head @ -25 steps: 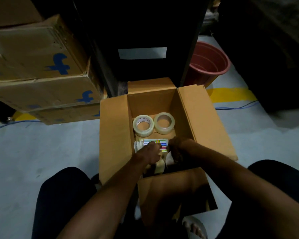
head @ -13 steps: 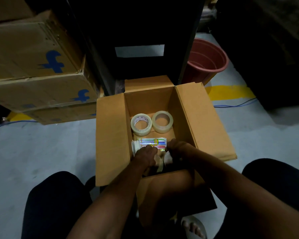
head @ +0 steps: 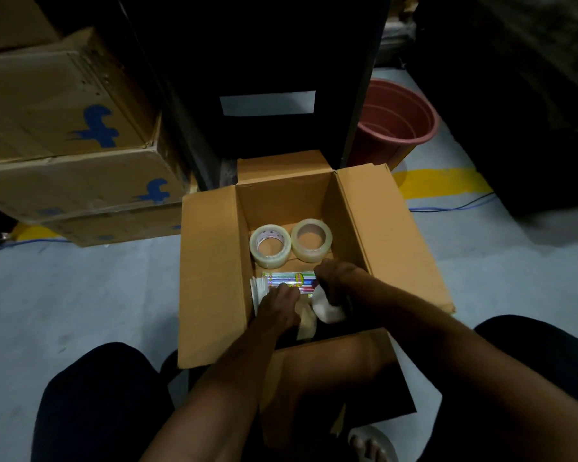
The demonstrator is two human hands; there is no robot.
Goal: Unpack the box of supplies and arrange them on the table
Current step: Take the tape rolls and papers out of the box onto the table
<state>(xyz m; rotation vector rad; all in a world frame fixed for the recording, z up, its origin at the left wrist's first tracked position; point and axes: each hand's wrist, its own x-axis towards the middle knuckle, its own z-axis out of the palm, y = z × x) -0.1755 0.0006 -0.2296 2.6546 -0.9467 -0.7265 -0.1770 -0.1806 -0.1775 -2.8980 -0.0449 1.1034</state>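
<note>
Cardboard everywhere, lol. Open brown cardboard box (head: pixel 214 278) sits on the grey floor, both hands down inside it, so we're early in the unpacking; nothing looks taken out yet. Left hand (head: pixel 278 306) rests on the shiny multicoloured pen packet (head: pixel 289 281), fingers hidden, can't tell the grip. Right hand (head: pixel 336 281) curls round a white roundish thing (head: pixel 327 308), probably lifting next. Count: two clear tape rolls (head: pixel 269 245) just beyond the hands, one pen packet, one white paper stack (head: pixel 258 290) left of the left hand.
</note>
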